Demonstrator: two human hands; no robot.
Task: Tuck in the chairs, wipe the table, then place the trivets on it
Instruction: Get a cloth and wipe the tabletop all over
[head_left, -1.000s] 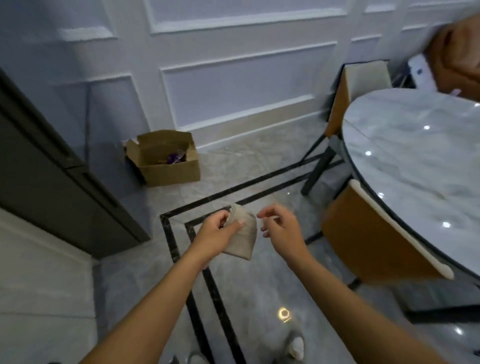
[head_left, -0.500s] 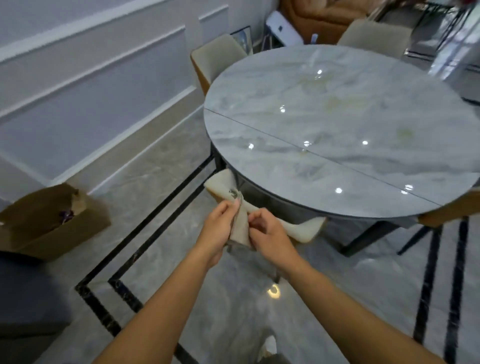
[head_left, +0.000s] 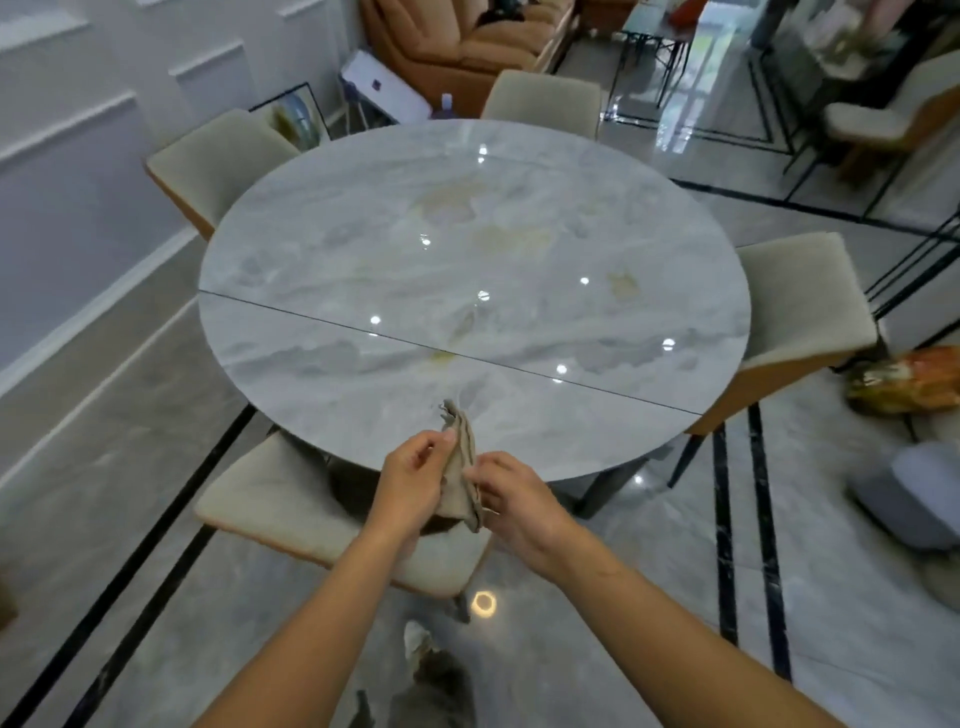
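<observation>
Floor (head_left: 130, 467): grey polished marble tile with paired black inlay lines running under and beside the table.
Wall (head_left: 78, 156): white, panelled with raised moulding, on the left of the room.
Table (head_left: 322, 374): round, glossy grey marble top with one straight seam across it. Ceiling lights reflect as bright dots.
Stains (head_left: 514, 239): yellowish patches on the top, near the centre and toward the right.
Sofa (head_left: 457, 41): orange, beyond the far side of the table.
Chairs: four beige chairs stand close to the rim: near chair (head_left: 270, 499), left chair (head_left: 218, 156), far chair (head_left: 545, 101), right chair (head_left: 800, 306). A fifth chair (head_left: 883, 109) stands well apart, upper right.
Cloth (head_left: 460, 467): beige, folded and hanging upright between both hands, above the near chair. Its top corner overlaps the table's near edge in view.
Left grip (head_left: 410, 483): fingers and thumb pinch the cloth's left side.
Right grip (head_left: 514, 499): fingers pinch the cloth's right edge.
Change, one second back: the view faced the wall and a cardboard box, and only the left hand held the cloth. The right was just beside it.
Change, half a second back: the table sat off to the right with the box in view. Now the table is centred and the cloth has risen to its rim.
</observation>
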